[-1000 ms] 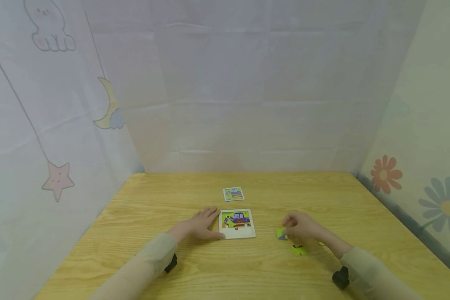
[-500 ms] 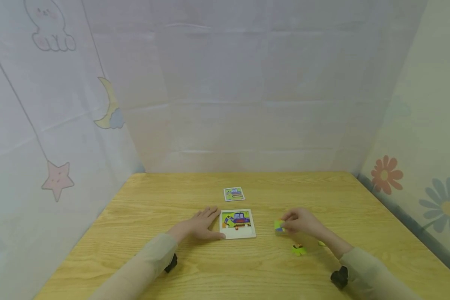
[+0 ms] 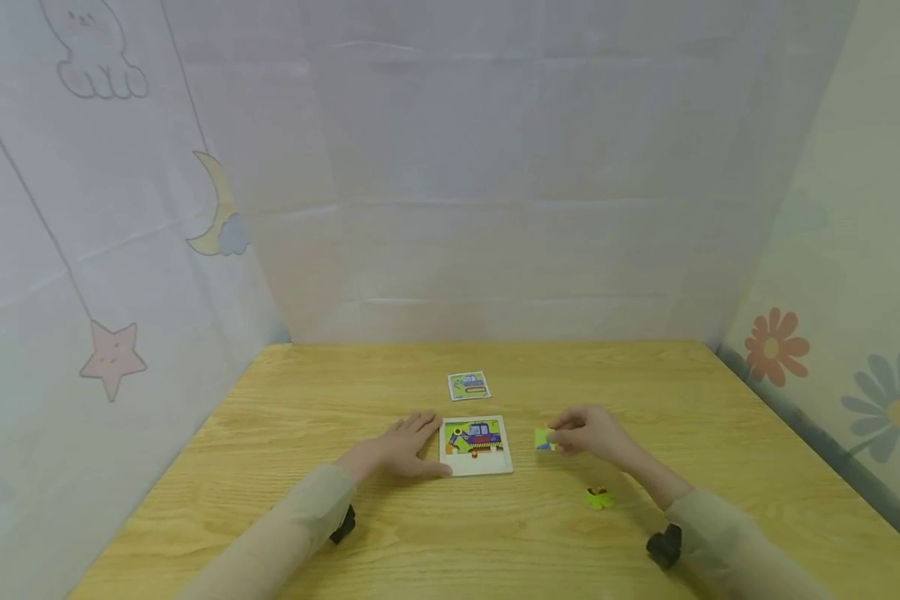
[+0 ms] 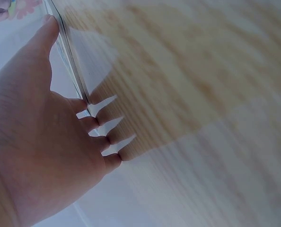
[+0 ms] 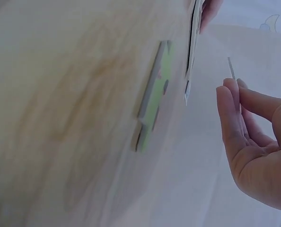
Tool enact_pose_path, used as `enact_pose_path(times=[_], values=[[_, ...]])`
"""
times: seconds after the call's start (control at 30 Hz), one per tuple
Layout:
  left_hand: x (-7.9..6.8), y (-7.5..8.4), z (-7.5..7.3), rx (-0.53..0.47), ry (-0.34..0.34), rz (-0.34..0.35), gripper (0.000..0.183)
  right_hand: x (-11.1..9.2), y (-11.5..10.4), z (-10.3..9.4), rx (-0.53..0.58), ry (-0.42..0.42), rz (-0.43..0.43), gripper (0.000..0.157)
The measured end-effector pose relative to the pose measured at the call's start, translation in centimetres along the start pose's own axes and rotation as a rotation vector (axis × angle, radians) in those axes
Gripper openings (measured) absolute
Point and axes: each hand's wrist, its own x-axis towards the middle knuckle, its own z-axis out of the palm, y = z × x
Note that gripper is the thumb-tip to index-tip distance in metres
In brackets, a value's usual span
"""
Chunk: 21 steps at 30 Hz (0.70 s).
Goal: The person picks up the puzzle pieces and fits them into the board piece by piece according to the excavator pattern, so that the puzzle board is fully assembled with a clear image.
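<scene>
Puzzle piece (image 3: 542,439), green with some blue: pinched between thumb and fingers of the right hand (image 3: 588,435), grip narrow. It's just right of the tray (image 3: 480,467), near its right edge but not touching. Right wrist view has the piece edge-on, thin, sticking out past the fingertips, raised off the desk (image 3: 420,542).

Left hand (image 3: 405,452) is at the tray's left side, holding nothing: fingers extended, thumb spread away from them. Thumb touches the tray's near left corner; the other fingers point past its left edge and rest on the desk.

Tray lies flat, pale rim. Far part carries a blue-purple digger picture on green; near part shows bare white base, boundary uneven.

Right of the tray and nearer the person than it: a loose green piece (image 3: 598,498), flat on the desk, dark marking on its far side. Beyond the tray, apart from it: a small card (image 3: 468,385) with a similar digger picture.

Further out: black wrist camera (image 3: 663,546) under the right sleeve (image 3: 727,533). Well beyond the tray, a pale cloth backdrop (image 3: 435,167).
</scene>
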Motion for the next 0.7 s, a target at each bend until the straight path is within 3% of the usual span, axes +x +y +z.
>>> enact_pose_path(times=[0.7], values=[[0.1,-0.2,0.0,-0.011,-0.013,0.005,0.096,2.9,-2.8,3.5,0.097,0.007,0.03,0.03]])
